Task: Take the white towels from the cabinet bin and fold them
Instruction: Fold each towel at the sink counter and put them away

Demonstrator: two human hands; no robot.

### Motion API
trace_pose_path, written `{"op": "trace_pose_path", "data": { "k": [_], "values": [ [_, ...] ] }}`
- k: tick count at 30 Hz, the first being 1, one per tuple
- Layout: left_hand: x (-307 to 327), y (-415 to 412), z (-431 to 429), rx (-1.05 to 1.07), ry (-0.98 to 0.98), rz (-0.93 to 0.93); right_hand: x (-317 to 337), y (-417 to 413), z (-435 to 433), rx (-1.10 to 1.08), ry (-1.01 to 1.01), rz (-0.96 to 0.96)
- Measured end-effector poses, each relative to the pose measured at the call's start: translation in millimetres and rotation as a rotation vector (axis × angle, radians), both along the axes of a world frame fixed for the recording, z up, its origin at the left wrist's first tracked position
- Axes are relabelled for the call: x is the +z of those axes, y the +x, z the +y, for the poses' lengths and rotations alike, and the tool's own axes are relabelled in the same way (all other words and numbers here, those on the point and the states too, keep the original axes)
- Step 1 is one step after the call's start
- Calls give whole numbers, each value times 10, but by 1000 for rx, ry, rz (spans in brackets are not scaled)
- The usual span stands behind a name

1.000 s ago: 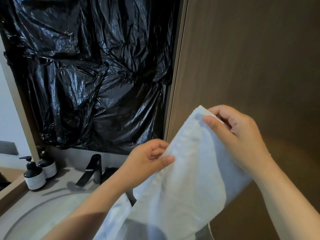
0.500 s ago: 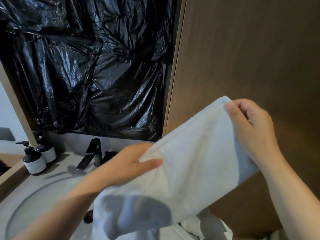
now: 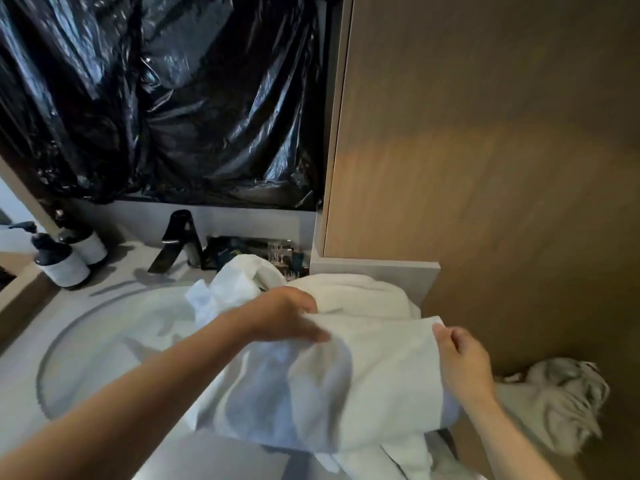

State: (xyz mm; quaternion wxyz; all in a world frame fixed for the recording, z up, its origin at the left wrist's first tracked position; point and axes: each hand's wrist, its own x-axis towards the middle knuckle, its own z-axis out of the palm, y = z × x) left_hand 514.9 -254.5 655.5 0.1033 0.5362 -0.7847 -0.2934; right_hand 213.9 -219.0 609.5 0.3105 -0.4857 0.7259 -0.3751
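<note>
I hold a white towel (image 3: 367, 386) stretched between both hands, low over the counter. My left hand (image 3: 287, 315) pinches its upper left edge, thumb on top. My right hand (image 3: 460, 362) grips the upper right corner. The towel sags in the middle and drapes down towards me. Behind and under it lies a heap of other white towels (image 3: 349, 296), with a crumpled piece (image 3: 235, 289) by the tap. Another bunched white towel (image 3: 557, 407) lies at the lower right, against the wooden cabinet. No bin shows.
A round basin (image 3: 79, 348) is sunk in the grey counter at left, with a black tap (image 3: 178, 240) behind it. Two dark pump bottles (image 3: 65, 258) stand at far left. Black plastic sheeting (image 3: 166, 98) covers the wall. A wooden cabinet panel (image 3: 485, 150) fills the right.
Both hands have dropped from chest height down to the counter with the towel, and have spread apart. The view has tilted downwards, bringing the towel heap and the basin into sight.
</note>
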Motion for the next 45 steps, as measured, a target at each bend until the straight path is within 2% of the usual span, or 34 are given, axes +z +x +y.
{"op": "trace_pose_path", "data": {
  "k": [3,5,8,11,16,20,22,25,28,31,33,37,43,45],
  "values": [
    [74,7,-24,22,-90,-40,-140,-17,-6,-39,-7,42],
    [114,59,13,-2,-220,-81,-174,-9,-31,-30,15,68],
    [117,201,200,35,-442,-15,-142,49,-41,24,48,133],
    [123,330,429,123,-511,30,-9,187,-39,145,-44,257],
    [122,592,787,385,-432,40,233,588,-32,437,-242,374],
    [-8,773,1055,613,-117,157,278,929,-8,680,-161,336],
    [-95,792,1170,674,-31,185,242,1071,-6,759,-142,353],
    [-182,790,1322,765,41,238,216,1210,10,789,-131,369],
    [-281,782,1470,749,107,290,188,1272,33,788,-136,381],
    [-305,767,1545,708,-11,356,166,1313,42,758,-157,382],
    [-281,782,1555,759,-41,471,189,1385,47,754,-198,368],
    [-318,855,1624,832,72,875,281,1584,45,833,-207,360],
    [-480,907,1738,830,102,900,312,1959,-145,918,-83,474],
    [-537,937,1647,850,219,1039,338,2069,-238,917,-74,391]
  ]
}}
